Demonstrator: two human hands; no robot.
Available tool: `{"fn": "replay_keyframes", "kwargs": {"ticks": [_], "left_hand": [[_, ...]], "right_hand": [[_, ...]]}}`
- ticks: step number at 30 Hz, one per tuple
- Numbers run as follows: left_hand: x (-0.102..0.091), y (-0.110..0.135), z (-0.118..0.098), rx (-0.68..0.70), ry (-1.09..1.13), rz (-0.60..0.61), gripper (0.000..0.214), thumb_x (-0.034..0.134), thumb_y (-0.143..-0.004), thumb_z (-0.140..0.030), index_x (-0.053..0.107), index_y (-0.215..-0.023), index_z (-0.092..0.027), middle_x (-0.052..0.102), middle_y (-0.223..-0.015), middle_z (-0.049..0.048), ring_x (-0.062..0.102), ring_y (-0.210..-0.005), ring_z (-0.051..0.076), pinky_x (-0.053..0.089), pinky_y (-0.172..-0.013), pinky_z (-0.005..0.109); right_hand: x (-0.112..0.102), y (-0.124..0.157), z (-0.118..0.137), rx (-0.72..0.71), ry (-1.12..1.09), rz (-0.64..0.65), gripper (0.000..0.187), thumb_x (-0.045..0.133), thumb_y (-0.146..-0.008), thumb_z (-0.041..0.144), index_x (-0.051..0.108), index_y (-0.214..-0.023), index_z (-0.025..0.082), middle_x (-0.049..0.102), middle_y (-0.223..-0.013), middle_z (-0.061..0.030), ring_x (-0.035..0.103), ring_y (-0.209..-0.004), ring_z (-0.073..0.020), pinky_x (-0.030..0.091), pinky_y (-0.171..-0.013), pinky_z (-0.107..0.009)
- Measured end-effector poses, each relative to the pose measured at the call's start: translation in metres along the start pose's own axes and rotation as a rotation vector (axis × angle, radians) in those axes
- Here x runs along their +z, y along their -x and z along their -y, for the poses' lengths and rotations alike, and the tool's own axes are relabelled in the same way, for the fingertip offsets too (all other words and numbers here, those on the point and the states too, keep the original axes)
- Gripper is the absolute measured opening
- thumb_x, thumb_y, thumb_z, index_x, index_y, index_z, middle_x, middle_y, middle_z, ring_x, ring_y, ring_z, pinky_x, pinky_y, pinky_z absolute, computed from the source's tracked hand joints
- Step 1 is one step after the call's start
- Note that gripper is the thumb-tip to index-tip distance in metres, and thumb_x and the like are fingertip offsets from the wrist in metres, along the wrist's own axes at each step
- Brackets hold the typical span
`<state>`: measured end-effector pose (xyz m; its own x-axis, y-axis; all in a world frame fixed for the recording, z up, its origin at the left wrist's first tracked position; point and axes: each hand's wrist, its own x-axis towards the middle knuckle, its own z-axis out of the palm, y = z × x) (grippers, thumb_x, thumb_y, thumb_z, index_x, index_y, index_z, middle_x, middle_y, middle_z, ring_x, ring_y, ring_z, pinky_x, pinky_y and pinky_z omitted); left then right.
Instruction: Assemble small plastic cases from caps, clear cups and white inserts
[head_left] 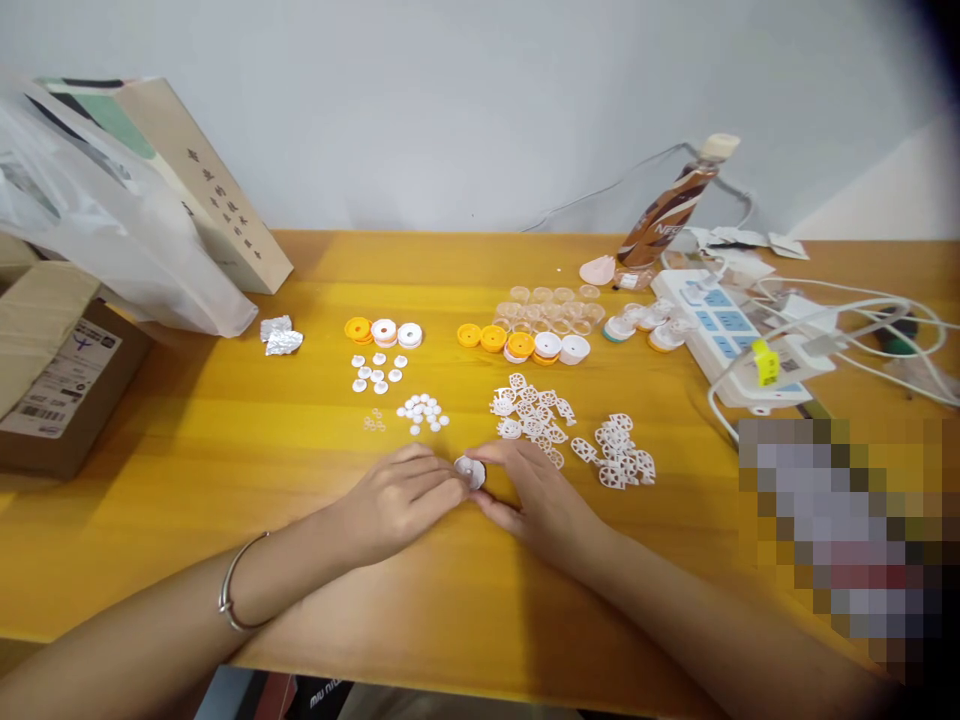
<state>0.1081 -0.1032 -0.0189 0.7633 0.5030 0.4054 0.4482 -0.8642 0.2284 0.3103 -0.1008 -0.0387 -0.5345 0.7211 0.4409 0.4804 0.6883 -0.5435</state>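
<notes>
Head view: a small round white part is held in front of the person, over the wooden table, pinched between the curled fingers of the left hand, whose thumb is hidden, and the thumb and forefinger of the right hand. Just beyond the hands, small white discs are clustered toward the left and white spoked pieces are heaped toward the right, with orange and white caps set farther back. Clear cups are grouped behind the right-hand caps, near a white power strip.
</notes>
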Motion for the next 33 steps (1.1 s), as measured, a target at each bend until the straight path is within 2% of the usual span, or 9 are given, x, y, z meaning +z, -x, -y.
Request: {"fn": "replay_keyframes", "kwargs": {"ticks": [4, 13, 15, 18, 25, 30, 33], "left_hand": [[-0.003, 0.0, 0.003, -0.063, 0.068, -0.029, 0.013, 0.045, -0.087, -0.009, 0.056, -0.091, -0.015, 0.066, -0.082, 0.005, 0.06, -0.076, 0.013, 0.044, -0.07, 0.026], [0.003, 0.001, 0.011, -0.204, 0.188, -0.056, 0.013, 0.051, -0.083, -0.013, 0.057, -0.095, -0.016, 0.062, -0.086, 0.0066, 0.056, -0.082, 0.016, 0.044, -0.075, 0.03], [0.003, 0.001, 0.011, -0.207, 0.228, -0.069, 0.013, 0.052, -0.083, -0.013, 0.058, -0.094, -0.016, 0.062, -0.087, 0.0071, 0.055, -0.083, 0.016, 0.045, -0.076, 0.031], [0.002, 0.0, 0.008, -0.283, 0.326, -0.119, 0.011, 0.054, -0.082, -0.015, 0.057, -0.093, -0.015, 0.06, -0.086, 0.0073, 0.055, -0.083, 0.016, 0.046, -0.075, 0.03], [0.006, -0.005, -0.001, -0.353, 0.489, -0.203, 0.013, 0.057, -0.081, -0.014, 0.06, -0.093, -0.015, 0.061, -0.093, 0.0079, 0.057, -0.089, 0.015, 0.048, -0.08, 0.03], [0.01, -0.007, -0.007, -0.559, 0.764, -0.174, 0.012, 0.056, -0.082, -0.018, 0.059, -0.093, -0.014, 0.065, -0.093, 0.0081, 0.062, -0.084, 0.014, 0.052, -0.072, 0.025], [0.009, -0.007, -0.006, -0.576, 0.764, -0.176, 0.012, 0.057, -0.082, -0.019, 0.061, -0.092, -0.014, 0.065, -0.093, 0.0081, 0.063, -0.084, 0.014, 0.052, -0.075, 0.025]], "right_hand": [[0.0, 0.0, -0.001, -0.013, -0.005, -0.009, 0.027, 0.055, -0.078, 0.012, 0.046, -0.101, 0.021, 0.064, -0.091, -0.006, 0.059, -0.083, -0.0198, 0.05, -0.073, -0.035], [-0.001, 0.001, 0.0, -0.027, 0.005, -0.025, 0.026, 0.056, -0.079, 0.014, 0.044, -0.102, 0.021, 0.064, -0.09, -0.006, 0.06, -0.083, -0.0195, 0.05, -0.072, -0.034], [-0.001, 0.001, 0.0, -0.026, -0.036, -0.036, 0.028, 0.056, -0.079, 0.014, 0.044, -0.103, 0.022, 0.064, -0.095, -0.0067, 0.06, -0.089, -0.0192, 0.05, -0.076, -0.035], [-0.001, 0.001, 0.001, -0.001, -0.144, -0.07, 0.029, 0.055, -0.079, 0.013, 0.043, -0.104, 0.022, 0.061, -0.099, -0.0069, 0.059, -0.095, -0.0179, 0.05, -0.081, -0.033], [-0.002, -0.003, 0.007, 0.052, -0.222, -0.173, 0.027, 0.06, -0.077, 0.014, 0.053, -0.101, 0.024, 0.059, -0.09, -0.0042, 0.058, -0.084, -0.0162, 0.051, -0.073, -0.031], [-0.001, -0.002, 0.009, 0.139, -0.322, -0.186, 0.026, 0.062, -0.075, 0.013, 0.06, -0.097, 0.025, 0.059, -0.092, -0.0046, 0.059, -0.086, -0.0156, 0.053, -0.075, -0.03], [0.004, 0.001, 0.008, 0.232, -0.51, -0.141, 0.027, 0.062, -0.074, 0.013, 0.061, -0.097, 0.026, 0.058, -0.096, -0.0049, 0.06, -0.089, -0.0151, 0.056, -0.073, -0.028]]}}
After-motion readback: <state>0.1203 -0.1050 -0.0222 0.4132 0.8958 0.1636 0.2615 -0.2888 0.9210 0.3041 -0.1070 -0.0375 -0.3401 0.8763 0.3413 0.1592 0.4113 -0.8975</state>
